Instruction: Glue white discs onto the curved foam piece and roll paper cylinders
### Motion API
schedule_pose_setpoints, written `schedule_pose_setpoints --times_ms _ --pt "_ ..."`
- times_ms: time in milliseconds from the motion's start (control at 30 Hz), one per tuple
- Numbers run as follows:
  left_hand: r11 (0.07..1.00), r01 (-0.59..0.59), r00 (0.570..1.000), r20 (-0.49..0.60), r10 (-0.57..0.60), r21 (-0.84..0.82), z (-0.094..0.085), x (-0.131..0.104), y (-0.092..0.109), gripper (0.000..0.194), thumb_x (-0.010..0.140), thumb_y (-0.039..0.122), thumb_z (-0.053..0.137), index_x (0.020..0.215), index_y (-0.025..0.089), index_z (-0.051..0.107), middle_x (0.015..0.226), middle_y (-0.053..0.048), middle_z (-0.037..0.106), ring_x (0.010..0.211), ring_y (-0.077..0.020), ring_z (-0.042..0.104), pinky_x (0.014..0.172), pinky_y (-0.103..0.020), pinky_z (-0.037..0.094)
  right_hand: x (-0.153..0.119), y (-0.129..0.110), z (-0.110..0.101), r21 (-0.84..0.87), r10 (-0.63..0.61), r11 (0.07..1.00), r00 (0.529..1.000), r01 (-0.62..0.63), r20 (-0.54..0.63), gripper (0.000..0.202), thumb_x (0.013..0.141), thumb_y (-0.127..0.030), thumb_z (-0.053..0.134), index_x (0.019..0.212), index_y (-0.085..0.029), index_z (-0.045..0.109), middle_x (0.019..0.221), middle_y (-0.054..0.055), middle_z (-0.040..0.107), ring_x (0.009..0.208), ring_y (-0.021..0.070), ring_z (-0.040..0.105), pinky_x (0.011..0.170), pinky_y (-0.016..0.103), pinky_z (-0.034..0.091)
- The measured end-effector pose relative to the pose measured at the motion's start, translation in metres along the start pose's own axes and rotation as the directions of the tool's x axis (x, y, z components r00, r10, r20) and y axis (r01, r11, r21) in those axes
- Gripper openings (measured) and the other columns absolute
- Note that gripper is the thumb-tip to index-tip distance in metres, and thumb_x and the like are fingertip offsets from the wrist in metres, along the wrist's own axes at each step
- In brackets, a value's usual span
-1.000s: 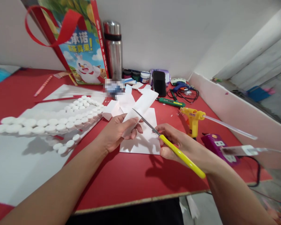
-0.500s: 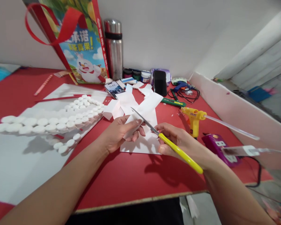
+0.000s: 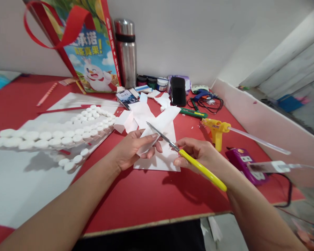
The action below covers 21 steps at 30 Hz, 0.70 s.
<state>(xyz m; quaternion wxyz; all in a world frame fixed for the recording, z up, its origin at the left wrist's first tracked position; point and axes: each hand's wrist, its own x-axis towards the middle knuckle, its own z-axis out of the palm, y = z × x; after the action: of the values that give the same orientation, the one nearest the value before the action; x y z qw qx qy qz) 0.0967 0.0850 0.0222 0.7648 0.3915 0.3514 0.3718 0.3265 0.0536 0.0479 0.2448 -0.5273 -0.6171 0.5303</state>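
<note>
Between the thumb and fingers of my left hand (image 3: pixel 136 147) is a piece of white paper (image 3: pixel 165 118), tilted up above the table. My right hand (image 3: pixel 199 153) is closed on the yellow-handled scissors (image 3: pixel 202 170). Their blades lie across the paper just above my left thumb and point to the upper left. Below both hands a white sheet (image 3: pixel 157 165) rests on the red table, partly covered by the held piece and its shadow. Several cut paper scraps (image 3: pixel 127 120) lie just beyond my left hand.
On the left a curved row of white discs (image 3: pixel 54 135) stands over a pale board (image 3: pixel 13 181). A yellow glue gun (image 3: pixel 217 134) and purple power strip (image 3: pixel 244 164) sit on the right. Behind are a phone (image 3: pixel 127 98), steel flask (image 3: pixel 126 55), green cutter (image 3: pixel 192 112) and gift bag (image 3: pixel 94 62).
The scissor handles have shifted very slightly upward with my right hand. My left hand keeps the paper in nearly the same place, and the whole view has moved a little.
</note>
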Motion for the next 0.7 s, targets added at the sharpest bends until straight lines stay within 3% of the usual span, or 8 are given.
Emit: schedule_pose_setpoints --times_ms 167,267,400,500,567,600,667,700 --pt "0.999 0.04 0.999 -0.01 -0.04 -0.007 -0.001 0.0 0.001 0.022 0.085 0.032 0.077 0.084 0.012 0.068 0.073 -0.006 0.073 0.047 -0.007 0.054 0.044 -0.019 0.03 0.0 0.004 0.002 -0.075 0.036 0.996 0.997 -0.041 -0.062 0.038 0.069 -0.045 0.089 0.088 -0.019 0.068 0.057 -0.006 0.051 0.05 0.0085 0.039 0.044 0.022 0.027" --pt "1.0 0.004 1.0 -0.031 -0.003 0.003 -0.003 0.001 0.0 0.025 0.086 0.035 0.077 0.09 0.011 0.071 0.073 -0.006 0.072 0.048 -0.0071 0.053 0.044 -0.02 0.032 -0.002 -0.002 0.003 -0.014 0.095 0.995 0.993 -0.096 -0.067 0.043 0.071 -0.052 0.086 0.088 -0.018 0.066 0.054 -0.007 0.049 0.042 0.0069 0.037 0.039 0.02 0.025" --pt "0.97 -0.221 0.957 -0.168 0.235 0.102 -0.005 0.003 -0.003 0.029 0.086 0.037 0.077 0.099 0.012 0.072 0.084 -0.006 0.072 0.062 -0.0105 0.06 0.053 -0.021 0.044 -0.007 -0.007 -0.001 0.159 0.119 0.981 0.991 -0.108 -0.06 0.047 0.079 -0.061 0.077 0.086 -0.018 0.06 0.051 -0.008 0.047 0.036 0.0049 0.036 0.034 0.018 0.026" --pt "0.908 -0.302 0.905 -0.211 0.368 0.289 -0.007 0.004 -0.005 0.04 0.087 0.039 0.076 0.119 0.016 0.069 0.107 -0.009 0.073 0.092 -0.0192 0.069 0.078 -0.03 0.055 -0.009 -0.009 -0.005 0.247 0.128 0.963 0.99 -0.111 -0.054 0.05 0.079 -0.064 0.076 0.084 -0.018 0.057 0.055 -0.007 0.049 0.035 0.0034 0.036 0.032 0.017 0.027" --pt "0.804 -0.373 0.844 -0.19 0.501 0.463 -0.009 0.005 -0.007 0.051 0.086 0.035 0.077 0.132 0.019 0.062 0.131 -0.011 0.066 0.122 -0.0254 0.062 0.099 -0.038 0.052 -0.01 -0.01 -0.005 0.283 0.12 0.953 0.992 -0.107 -0.03 0.052 0.08 -0.066 0.074 0.086 -0.018 0.058 0.055 -0.007 0.049 0.033 0.0032 0.035 0.031 0.017 0.027" --pt "0.715 -0.427 0.785 -0.166 0.597 0.553 -0.01 0.005 -0.007 0.054 0.085 0.033 0.077 0.135 0.021 0.06 0.14 -0.012 0.06 0.132 -0.0266 0.055 0.108 -0.04 0.047 -0.01 -0.011 -0.005 0.297 0.112 0.95 0.994 -0.1 -0.021 0.052 0.081 -0.067 0.073 0.088 -0.018 0.058 0.055 -0.007 0.049 0.033 0.003 0.034 0.031 0.017 0.027" --pt "0.51 -0.497 0.642 -0.098 0.76 0.702 -0.009 0.003 -0.006 0.047 0.085 0.029 0.077 0.13 0.021 0.064 0.142 -0.011 0.057 0.137 -0.0261 0.05 0.114 -0.042 0.04 -0.01 -0.012 -0.004 0.321 0.095 0.943 0.995 -0.085 -0.015 0.05 0.083 -0.065 0.072 0.091 -0.018 0.059 0.055 -0.008 0.048 0.034 0.0027 0.033 0.03 0.016 0.027" --pt "0.434 -0.508 0.598 -0.058 0.8 0.744 -0.008 0.002 -0.006 0.037 0.086 0.028 0.076 0.122 0.02 0.067 0.134 -0.011 0.061 0.13 -0.0247 0.054 0.112 -0.041 0.042 -0.009 -0.012 -0.003 0.331 0.084 0.941 0.996 -0.075 -0.015 0.049 0.084 -0.065 0.071 0.092 -0.018 0.059 0.056 -0.007 0.048 0.034 0.0026 0.033 0.031 0.016 0.027"
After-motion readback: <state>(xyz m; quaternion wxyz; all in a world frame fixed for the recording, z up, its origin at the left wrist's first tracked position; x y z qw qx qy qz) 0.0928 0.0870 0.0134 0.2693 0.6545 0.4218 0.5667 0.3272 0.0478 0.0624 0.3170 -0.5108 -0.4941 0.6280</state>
